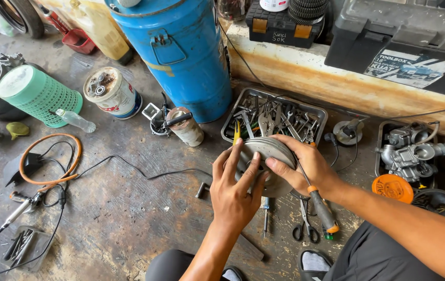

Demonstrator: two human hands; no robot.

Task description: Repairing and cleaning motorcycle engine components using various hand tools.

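Grey and round, a metal disc (270,158) sits between the person's two hands, just above the dirty concrete floor (129,208). The left hand (235,190) has its fingers spread flat on the near face of the disc, and the thumb curls round its edge. The right hand (305,164) wraps over the far rim, fingers bent and pressing tight. Both hands have hold of the disc.

Right behind the disc is a metal tray (318,115) full of wrenches and other tools. A big blue drum (181,52) stands next to the tray. A screwdriver (322,208) with an orange and dark handle lies under the right wrist, and black scissors (305,226) lie just beside it. Off to the right sits a carburettor (409,153) in another tray, with an orange cap (393,188) near it. Far to the left lie a green basket (37,93) on its side and a loop of orange hose (50,161).
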